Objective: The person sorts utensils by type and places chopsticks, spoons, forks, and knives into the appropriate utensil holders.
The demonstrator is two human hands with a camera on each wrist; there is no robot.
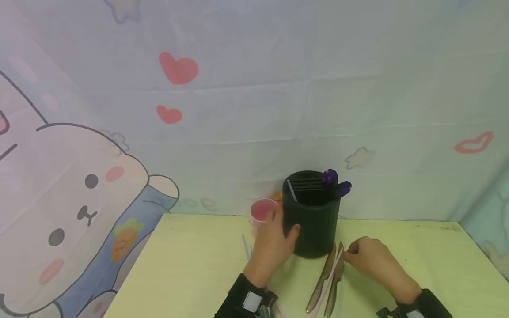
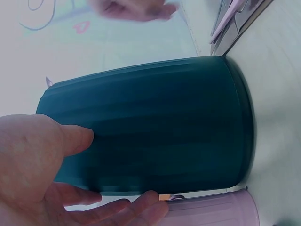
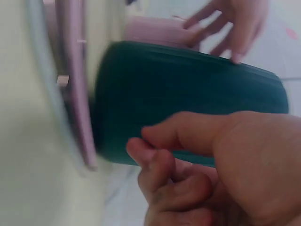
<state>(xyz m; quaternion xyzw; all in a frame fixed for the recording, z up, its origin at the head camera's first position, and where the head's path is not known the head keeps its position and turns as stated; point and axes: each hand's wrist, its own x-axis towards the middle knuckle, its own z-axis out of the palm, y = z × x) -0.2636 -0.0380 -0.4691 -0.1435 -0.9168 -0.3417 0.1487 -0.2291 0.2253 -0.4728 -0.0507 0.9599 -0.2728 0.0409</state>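
A dark green utensil holder (image 1: pixel 312 232) stands upright, two purple rounded utensil ends (image 1: pixel 336 183) and one thin pale stick (image 1: pixel 292 191) showing at its top. My left hand (image 1: pixel 272 243) rests against its left side, thumb on the front and fingers lying loosely between holder and pink cup (image 1: pixel 262 209). My right hand (image 3: pixel 188 169) has its fingers curled, thumb and index tips close together, with nothing visible between them. It is just right of two metal knives (image 1: pixel 323 278) and a pale pink straw (image 1: pixel 328 283), which lie in front of the holder.
A light blue straw (image 1: pixel 245 246) lies left of my left wrist. Another faint pale straw (image 1: pixel 341 291) lies right of the knives. Something orange (image 1: pixel 276 195) shows behind the cup. A printed cloth (image 1: pixel 246 110) hangs along the back edge of the yellow table (image 1: pixel 187 265).
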